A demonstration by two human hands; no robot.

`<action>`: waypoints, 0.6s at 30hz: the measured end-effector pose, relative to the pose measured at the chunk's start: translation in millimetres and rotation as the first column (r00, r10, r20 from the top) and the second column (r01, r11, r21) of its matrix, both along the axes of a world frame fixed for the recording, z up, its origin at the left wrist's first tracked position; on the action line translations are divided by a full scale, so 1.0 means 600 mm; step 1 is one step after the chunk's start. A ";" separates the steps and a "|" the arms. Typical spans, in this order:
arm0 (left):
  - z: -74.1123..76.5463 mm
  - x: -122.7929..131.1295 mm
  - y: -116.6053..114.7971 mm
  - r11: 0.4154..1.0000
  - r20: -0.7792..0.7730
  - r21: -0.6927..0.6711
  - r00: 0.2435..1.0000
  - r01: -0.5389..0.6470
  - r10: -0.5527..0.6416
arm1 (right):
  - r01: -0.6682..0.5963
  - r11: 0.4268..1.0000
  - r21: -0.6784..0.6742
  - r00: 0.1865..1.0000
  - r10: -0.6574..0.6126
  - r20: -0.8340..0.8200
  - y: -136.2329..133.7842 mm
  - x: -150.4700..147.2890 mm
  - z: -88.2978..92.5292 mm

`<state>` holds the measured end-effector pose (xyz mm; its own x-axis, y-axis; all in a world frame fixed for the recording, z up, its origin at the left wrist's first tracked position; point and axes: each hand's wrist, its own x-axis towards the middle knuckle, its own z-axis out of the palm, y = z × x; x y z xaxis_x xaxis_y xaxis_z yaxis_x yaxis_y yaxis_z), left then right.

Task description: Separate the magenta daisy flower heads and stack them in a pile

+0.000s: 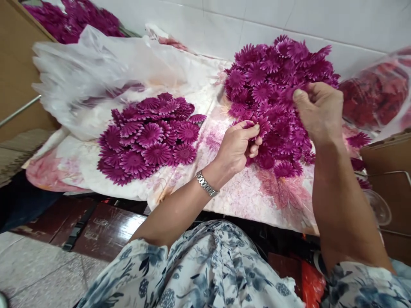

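Observation:
Two heaps of magenta fabric flower heads lie on a stained white cloth (224,192). The flatter heap (147,139) is at the left, the taller heap (272,81) at the right. My left hand (236,147), with a metal watch on its wrist, is closed in a pinch on a flower head (261,124) at the near edge of the taller heap. My right hand (319,109) is curled on top of that heap, its thumb and fingers pinching another flower head (289,96).
A crumpled clear plastic bag (96,72) lies at the back left, more magenta flowers (73,17) behind it. A bag of red flowers (375,94) sits at the right beside a cardboard box (391,158). Behind everything is a white tiled wall, and below the cloth a dark wooden edge.

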<state>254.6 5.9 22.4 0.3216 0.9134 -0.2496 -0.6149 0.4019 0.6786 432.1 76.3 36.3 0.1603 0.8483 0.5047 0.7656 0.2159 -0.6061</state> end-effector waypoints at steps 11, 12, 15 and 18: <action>-0.045 -0.031 -0.035 0.986 0.205 -0.138 0.977 0.089 -0.059 | -0.260 0.965 0.016 0.954 0.254 0.161 -0.101 -0.056 -0.013; -0.046 -0.032 -0.036 0.986 0.206 -0.149 0.977 0.081 -0.049 | -0.349 0.935 -0.061 0.933 0.353 0.066 -0.115 -0.067 -0.014; -0.048 -0.031 -0.038 0.987 0.173 -0.160 0.985 0.021 0.008 | -0.514 0.833 -0.203 0.852 0.468 -0.237 -0.145 -0.093 -0.020; -0.051 -0.029 -0.042 0.990 0.155 -0.132 0.985 -0.050 0.071 | -0.539 0.799 -0.265 0.825 0.438 -0.357 -0.154 -0.110 -0.025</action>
